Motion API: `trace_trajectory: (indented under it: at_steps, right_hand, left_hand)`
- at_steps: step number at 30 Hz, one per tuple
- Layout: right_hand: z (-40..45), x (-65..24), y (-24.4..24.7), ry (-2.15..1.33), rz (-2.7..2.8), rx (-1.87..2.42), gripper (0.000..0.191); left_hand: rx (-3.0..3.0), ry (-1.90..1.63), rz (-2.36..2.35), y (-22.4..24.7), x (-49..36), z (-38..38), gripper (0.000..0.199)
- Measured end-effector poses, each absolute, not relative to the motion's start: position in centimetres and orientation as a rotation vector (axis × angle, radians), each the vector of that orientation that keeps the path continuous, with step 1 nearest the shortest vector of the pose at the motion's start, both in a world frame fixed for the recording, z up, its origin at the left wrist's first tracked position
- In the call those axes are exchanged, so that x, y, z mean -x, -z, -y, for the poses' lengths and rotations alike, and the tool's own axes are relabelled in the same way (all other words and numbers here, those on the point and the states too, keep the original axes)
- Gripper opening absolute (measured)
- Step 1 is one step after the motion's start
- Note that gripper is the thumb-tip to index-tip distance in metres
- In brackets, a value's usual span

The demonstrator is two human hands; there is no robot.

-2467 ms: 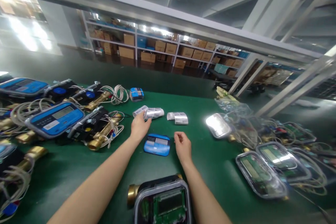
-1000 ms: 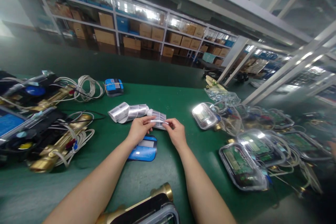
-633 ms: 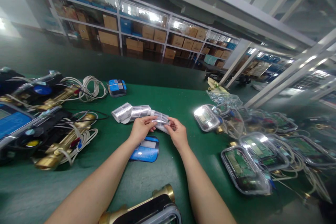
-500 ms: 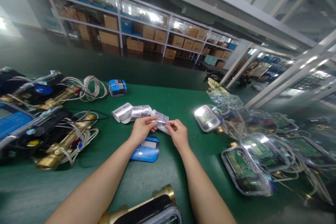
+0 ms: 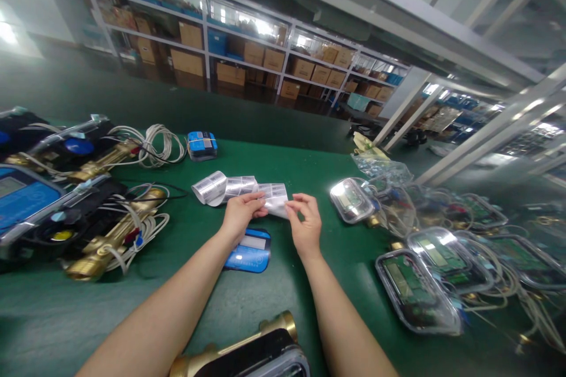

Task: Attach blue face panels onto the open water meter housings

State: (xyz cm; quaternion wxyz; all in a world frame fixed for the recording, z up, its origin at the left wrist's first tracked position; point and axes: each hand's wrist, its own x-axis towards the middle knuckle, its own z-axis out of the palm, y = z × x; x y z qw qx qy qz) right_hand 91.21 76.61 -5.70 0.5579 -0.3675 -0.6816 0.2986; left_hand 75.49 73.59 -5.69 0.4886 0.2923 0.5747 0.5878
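A long, curling strip of silvery printed labels (image 5: 239,186) lies across the green table in front of me. My left hand (image 5: 242,212) pinches the near edge of the strip towards its right end. My right hand (image 5: 305,221) has thumb and forefinger closed at the strip's right corner; whether a single label is between them is too small to tell. Just below my left hand lies a blue meter faceplate (image 5: 250,258), partly covered by that hand and wrist. Closest to me is a brass-bodied meter (image 5: 283,324) with a black housing, cut off by the bottom of the view.
Left on the table (image 5: 194,300) are brass meters (image 5: 97,250) with coiled grey cables. A banded stack of blue faceplates (image 5: 202,145) stands at the back. Several clear-covered meter units (image 5: 415,288) with cables and a plastic bag (image 5: 384,168) lie to the right.
The strip's right end, bent up between my hands before, now lies flatter with its printed face showing. My right hand has shifted slightly right. The view has moved a little.
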Motion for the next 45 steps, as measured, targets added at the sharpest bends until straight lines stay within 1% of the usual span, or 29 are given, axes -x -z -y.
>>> trace_trajectory:
  at_steps: [1, 5, 6, 7, 11, 12, 16, 19, 21, 22, 25, 26, 28, 30, 31, 33, 38, 41, 45]
  right_hand:
    - [-76.7, -91.2, 5.6, -0.720, 1.562, 0.873, 0.010]
    - [-77.0, -91.0, 5.5, -0.883, 1.416, 0.880, 0.021]
    - [-77.0, -90.9, 5.5, -0.934, 1.392, 0.877, 0.023]
    - [-77.0, -90.9, 5.5, -0.981, 1.372, 0.872, 0.025]
    - [-76.7, -90.7, 5.4, -1.104, 1.332, 0.842, 0.027]
    - [-76.5, -90.6, 5.4, -1.119, 1.333, 0.836, 0.027]
    - [-76.3, -90.5, 5.6, -1.135, 1.386, 0.827, 0.025]
    - [-76.3, -90.6, 5.8, -1.106, 1.465, 0.840, 0.032]
    - [-76.2, -90.7, 5.7, -1.065, 1.537, 0.849, 0.041]
    - [-76.0, -90.7, 5.6, -1.049, 1.595, 0.841, 0.041]
    - [-74.5, -90.3, 5.0, -1.086, 1.876, 0.720, 0.030]
    - [-73.9, -90.0, 4.9, -1.103, 2.000, 0.650, 0.030]
    - [-72.7, -89.4, 5.0, -0.975, 2.334, 0.525, 0.045]
    - [-71.8, -88.9, 5.3, -0.683, 2.616, 0.471, 0.063]
    - [-71.6, -88.8, 5.6, -0.541, 2.698, 0.470, 0.066]
    - [-71.3, -88.8, 6.2, -0.408, 2.729, 0.485, 0.062]
    - [-70.7, -89.4, 7.1, -0.238, 2.716, 0.416, 0.031]
    - [-70.2, -89.7, 7.4, -0.140, 2.697, 0.394, 0.027]
    - [-69.8, -90.1, 7.2, -0.058, 2.670, 0.414, 0.021]
  left_hand:
    - [-0.729, -1.453, -1.397, 5.6, -75.5, -73.6, 0.022]
    - [-0.898, -1.516, -1.420, 4.9, -75.4, -73.2, 0.054]
    - [-0.958, -1.526, -1.439, 4.6, -75.3, -73.0, 0.056]
    - [-1.019, -1.531, -1.457, 4.2, -75.2, -72.9, 0.053]
    - [-1.235, -1.484, -1.435, 2.8, -75.1, -72.4, 0.021]
    - [-1.263, -1.463, -1.417, 2.5, -75.2, -72.2, 0.017]
    - [-1.270, -1.429, -1.398, 2.3, -75.8, -72.0, 0.014]
    - [-1.218, -1.481, -1.431, 2.5, -75.5, -72.1, 0.016]
    - [-1.151, -1.551, -1.459, 2.4, -74.7, -72.1, 0.021]
    - [-1.110, -1.593, -1.473, 2.2, -74.2, -71.9, 0.025]
    - [-0.998, -1.714, -1.491, 1.3, -72.5, -70.6, 0.038]
    - [-0.973, -1.743, -1.490, 1.0, -72.0, -69.8, 0.042]
    - [-0.941, -1.770, -1.492, 0.7, -71.4, -67.7, 0.054]
    - [-0.922, -1.764, -1.513, 0.6, -71.2, -65.1, 0.067]
    - [-0.916, -1.754, -1.531, 0.6, -71.1, -63.6, 0.069]
    - [-0.907, -1.731, -1.572, 0.7, -71.1, -60.4, 0.069]
    - [-0.843, -1.692, -1.656, 1.1, -71.3, -53.0, 0.066]
    - [-0.792, -1.681, -1.688, 1.3, -72.0, -50.1, 0.064]
    - [-0.802, -1.691, -1.677, 1.1, -73.1, -48.3, 0.063]
